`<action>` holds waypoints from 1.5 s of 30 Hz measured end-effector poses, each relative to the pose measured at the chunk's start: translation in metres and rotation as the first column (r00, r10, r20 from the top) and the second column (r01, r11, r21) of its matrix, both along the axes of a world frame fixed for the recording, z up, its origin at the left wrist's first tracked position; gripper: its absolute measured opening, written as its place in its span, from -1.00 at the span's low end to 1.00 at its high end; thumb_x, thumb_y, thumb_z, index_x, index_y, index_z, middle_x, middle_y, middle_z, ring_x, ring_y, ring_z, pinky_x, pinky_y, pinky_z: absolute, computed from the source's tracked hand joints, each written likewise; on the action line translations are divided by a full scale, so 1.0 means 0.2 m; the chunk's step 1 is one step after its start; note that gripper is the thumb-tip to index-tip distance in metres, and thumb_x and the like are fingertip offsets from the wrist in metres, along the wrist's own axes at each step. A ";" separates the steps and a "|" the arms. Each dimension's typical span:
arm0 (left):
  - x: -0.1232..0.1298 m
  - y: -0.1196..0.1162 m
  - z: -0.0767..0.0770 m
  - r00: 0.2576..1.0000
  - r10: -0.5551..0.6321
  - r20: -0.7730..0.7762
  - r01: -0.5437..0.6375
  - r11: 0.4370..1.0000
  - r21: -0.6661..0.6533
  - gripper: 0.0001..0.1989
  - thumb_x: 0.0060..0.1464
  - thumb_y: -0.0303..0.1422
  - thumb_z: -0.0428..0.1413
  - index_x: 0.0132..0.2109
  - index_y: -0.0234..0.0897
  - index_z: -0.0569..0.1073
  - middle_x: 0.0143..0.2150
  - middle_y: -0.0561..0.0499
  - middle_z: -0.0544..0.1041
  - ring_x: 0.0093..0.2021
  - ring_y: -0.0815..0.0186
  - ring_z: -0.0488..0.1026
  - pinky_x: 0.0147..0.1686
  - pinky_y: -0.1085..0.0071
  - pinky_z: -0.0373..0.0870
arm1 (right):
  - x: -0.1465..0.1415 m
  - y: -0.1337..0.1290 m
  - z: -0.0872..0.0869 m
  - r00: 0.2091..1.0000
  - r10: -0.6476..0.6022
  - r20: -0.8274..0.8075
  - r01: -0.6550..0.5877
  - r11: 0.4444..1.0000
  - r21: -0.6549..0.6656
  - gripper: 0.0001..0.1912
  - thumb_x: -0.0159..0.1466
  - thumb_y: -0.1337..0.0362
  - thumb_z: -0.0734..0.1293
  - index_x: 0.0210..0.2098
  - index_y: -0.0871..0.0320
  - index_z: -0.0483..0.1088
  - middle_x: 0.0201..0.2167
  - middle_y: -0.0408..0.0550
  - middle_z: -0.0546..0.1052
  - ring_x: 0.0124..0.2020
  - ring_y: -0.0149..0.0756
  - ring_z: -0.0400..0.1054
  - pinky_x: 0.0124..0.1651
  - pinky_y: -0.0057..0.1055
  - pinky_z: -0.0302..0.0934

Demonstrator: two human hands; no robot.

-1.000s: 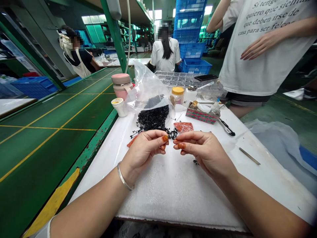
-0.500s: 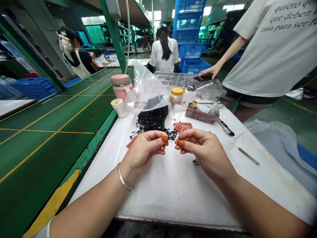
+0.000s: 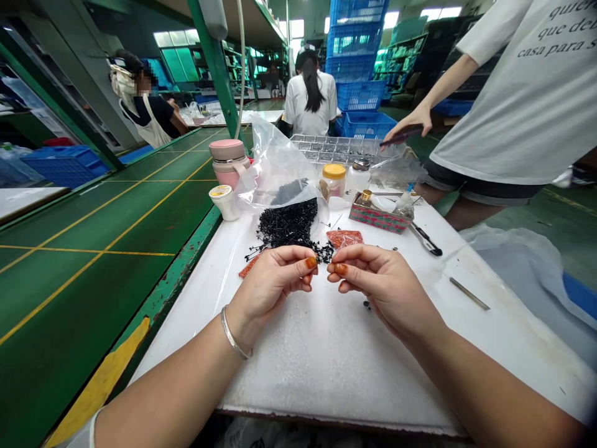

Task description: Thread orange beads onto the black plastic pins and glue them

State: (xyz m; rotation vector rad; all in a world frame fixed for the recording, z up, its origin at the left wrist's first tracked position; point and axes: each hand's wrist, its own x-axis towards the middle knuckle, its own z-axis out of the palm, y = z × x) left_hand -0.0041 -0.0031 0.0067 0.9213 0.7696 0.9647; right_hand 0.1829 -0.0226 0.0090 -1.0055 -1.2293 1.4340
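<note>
My left hand (image 3: 286,274) is closed in a pinch above the white table (image 3: 326,367), thumb against the fingers. Close by on its right, my right hand (image 3: 368,270) makes a similar pinch. What either holds is too small to make out. Just beyond them a heap of small black stemmed pieces (image 3: 289,224) spills from a clear plastic bag (image 3: 275,162). An orange-red packet (image 3: 344,238) lies behind my right hand, and another orange packet (image 3: 247,267) is partly hidden behind my left. A few dark bits (image 3: 367,305) rest beside my right hand.
At the back stand a pink cup (image 3: 227,165), a white tub (image 3: 224,202), a yellow-lidded jar (image 3: 334,179) and a patterned box (image 3: 380,214). A cutter knife (image 3: 426,239) and metal strip (image 3: 469,294) lie right. A green conveyor (image 3: 116,249) runs left; a co-worker (image 3: 513,106) stands right.
My right hand's fingertips have shifted slightly left, closer to my left hand. The co-worker's hand has lifted a dark phone off the clear compartment tray, and that person has moved right.
</note>
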 end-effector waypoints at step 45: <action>0.01 -0.01 -0.01 0.988 -0.156 -0.017 0.157 0.987 0.019 -0.87 -0.05 -0.37 0.31 -0.35 -0.36 0.59 -0.46 0.05 0.49 -0.55 0.52 0.37 -0.50 0.58 0.32 | 0.05 0.01 0.02 0.985 0.171 0.000 -0.171 0.985 -0.029 -0.88 0.24 0.22 0.42 -0.31 0.16 0.49 -0.39 -0.13 0.55 -0.38 -0.49 0.41 -0.35 -0.61 0.28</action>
